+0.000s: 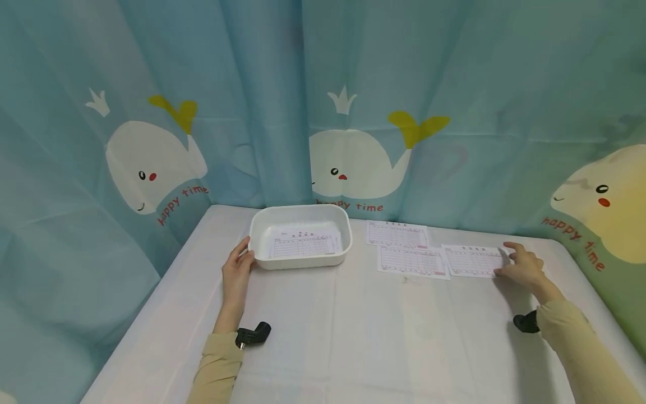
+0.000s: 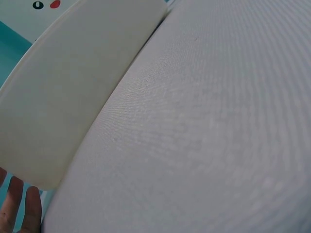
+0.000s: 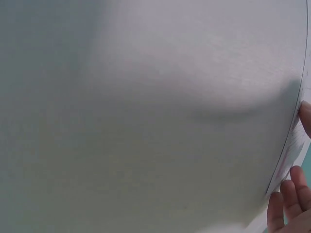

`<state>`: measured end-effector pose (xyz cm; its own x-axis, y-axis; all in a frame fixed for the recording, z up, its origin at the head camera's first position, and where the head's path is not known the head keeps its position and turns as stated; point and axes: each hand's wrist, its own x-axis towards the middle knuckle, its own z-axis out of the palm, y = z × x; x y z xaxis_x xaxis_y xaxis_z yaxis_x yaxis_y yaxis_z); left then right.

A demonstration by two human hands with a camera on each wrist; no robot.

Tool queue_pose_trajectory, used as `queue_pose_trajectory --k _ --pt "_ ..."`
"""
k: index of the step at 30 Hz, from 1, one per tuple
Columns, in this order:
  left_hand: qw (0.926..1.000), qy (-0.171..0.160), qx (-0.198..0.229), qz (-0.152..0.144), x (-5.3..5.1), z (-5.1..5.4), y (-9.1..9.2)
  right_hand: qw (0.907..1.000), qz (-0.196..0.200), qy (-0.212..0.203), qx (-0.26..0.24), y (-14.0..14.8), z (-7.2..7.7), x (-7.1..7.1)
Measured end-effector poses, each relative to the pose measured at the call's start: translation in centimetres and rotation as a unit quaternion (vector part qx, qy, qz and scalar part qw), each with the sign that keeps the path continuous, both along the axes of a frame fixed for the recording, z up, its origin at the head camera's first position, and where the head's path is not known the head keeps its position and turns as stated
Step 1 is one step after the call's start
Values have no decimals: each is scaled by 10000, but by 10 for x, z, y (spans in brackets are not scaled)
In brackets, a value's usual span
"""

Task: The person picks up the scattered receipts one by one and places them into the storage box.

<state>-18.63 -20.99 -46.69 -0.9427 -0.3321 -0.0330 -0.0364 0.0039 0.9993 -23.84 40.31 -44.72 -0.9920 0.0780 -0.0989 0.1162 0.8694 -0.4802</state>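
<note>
My left hand [image 1: 236,276] touches the left wall of a white basin [image 1: 290,262] with its fingers extended; in the left wrist view, its fingers [image 2: 32,208] show beside the basin's corner [image 2: 63,97]. Inside the basin lie printed paper slips [image 1: 303,247]. At the right, my right hand [image 1: 527,270] grips the right end of a printed slip [image 1: 474,261] between thumb and fingers. The right wrist view shows the thumb [image 3: 306,116] at the slip's edge [image 3: 294,141] and fingers [image 3: 291,199] across from it.
Two more printed slips, an upper one [image 1: 396,233] and a lower one [image 1: 411,262], lie between the basin and the right-hand slip on the white table [image 1: 378,336]. A blue curtain with whale pictures [image 1: 353,163] hangs behind the table.
</note>
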Motion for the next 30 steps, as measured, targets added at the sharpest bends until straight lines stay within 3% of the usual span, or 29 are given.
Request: queue_pose_trajectory --k 9,19,30 --pt "10000 23 -89 40 -2 -2 1 9979 -462 -389 -223 4 1 -6" --pt "9999 8 -109 91 -2 -2 0 9884 -1092 -1030 -234 -4 11 -12" --pt "10000 -28 -86 26 -1 1 1 9922 -863 -845 -299 -3 8 -12"
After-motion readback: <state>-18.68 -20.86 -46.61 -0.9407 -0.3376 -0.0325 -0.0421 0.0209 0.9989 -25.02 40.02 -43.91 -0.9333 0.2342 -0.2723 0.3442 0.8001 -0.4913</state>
